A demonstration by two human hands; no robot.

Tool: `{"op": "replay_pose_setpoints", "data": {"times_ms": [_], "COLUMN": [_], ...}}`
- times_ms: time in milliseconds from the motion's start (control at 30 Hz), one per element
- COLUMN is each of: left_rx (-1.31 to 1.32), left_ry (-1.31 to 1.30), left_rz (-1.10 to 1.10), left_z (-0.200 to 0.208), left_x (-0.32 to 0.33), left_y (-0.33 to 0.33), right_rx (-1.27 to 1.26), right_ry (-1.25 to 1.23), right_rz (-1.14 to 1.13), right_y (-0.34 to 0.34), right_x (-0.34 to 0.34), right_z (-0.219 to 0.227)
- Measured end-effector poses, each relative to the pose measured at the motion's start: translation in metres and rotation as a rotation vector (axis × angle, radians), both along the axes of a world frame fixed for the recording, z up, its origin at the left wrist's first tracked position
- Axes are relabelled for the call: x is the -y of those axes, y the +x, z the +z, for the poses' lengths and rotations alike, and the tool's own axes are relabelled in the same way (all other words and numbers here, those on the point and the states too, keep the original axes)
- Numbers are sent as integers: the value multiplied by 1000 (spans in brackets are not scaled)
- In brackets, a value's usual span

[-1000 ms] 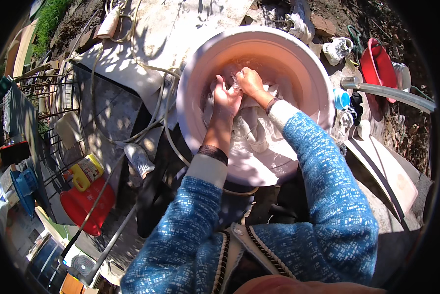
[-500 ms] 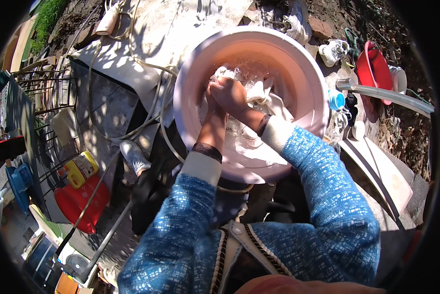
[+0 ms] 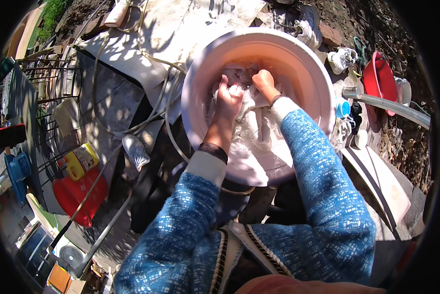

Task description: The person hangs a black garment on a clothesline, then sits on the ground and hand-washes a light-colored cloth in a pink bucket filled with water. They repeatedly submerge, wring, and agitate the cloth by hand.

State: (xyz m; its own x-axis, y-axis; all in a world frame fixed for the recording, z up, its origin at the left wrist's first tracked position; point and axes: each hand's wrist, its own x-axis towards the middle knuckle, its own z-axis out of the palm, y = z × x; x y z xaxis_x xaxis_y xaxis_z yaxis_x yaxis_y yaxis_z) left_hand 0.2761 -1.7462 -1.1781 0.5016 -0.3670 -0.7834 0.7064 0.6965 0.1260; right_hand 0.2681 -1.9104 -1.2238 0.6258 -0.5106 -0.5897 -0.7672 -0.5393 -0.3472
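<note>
White cloth (image 3: 254, 122) is lying bunched and wet inside the wide pale tub (image 3: 191, 93), with cloudy water showing around it. From where I'm standing, both of the person's hands are reaching over the near side into the tub. The right hand (image 3: 264, 82) is clenching in a fist beside the cloth; whether fabric is sitting inside it, I cannot tell. The left hand (image 3: 229, 98) is pointing its thumb upward, apart from the bent fingers, and cloth is showing just beside them; I cannot tell whether those fingers are gripping it.

To my eye, a hand-washing step is going on, a rubbing or squeezing between the two hands. The next move, I'm judging, is calling for a firm hold on the slippery fabric from both sides, low over the water.

Crumpled like this, the cloth is offering no clear end to point with. Its plainest folds, though, are running from between the hands back toward the person, so its long axis is seemingly lying far to near; glare is hiding where the near part is stopping.
</note>
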Motion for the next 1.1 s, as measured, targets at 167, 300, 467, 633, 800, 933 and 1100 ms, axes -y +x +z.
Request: {"op": "replay_pose_setpoints", "data": {"times_ms": [167, 300, 467, 633, 800, 933, 1100], "left_rx": [111, 247, 273, 197, 185, 442, 350], "left_ry": [-354, -180, -74, -12, 115, 0, -55], "left_rz": [-129, -129, -40, -20, -66, -4, 43], "left_z": [10, 41, 54, 40, 20, -1, -28], "left_x": [-8, 2, 17, -6, 4, -9, -7], "left_y": [2, -10, -9, 1, 4, -8, -13], "right_rx": [357, 443, 520, 585, 505, 157, 593], "right_ry": [334, 313, 89, 349, -294, -137, -92], "right_rz": [251, 362, -39, 301, -86, 560, 286], "right_y": [-36, -26, -2, -13, 16, 16, -1], "right_x": [-68, -77, -69, -72, -9, 18, -38], "right_z": [140, 169, 114, 101, 38, -26, 38]}}
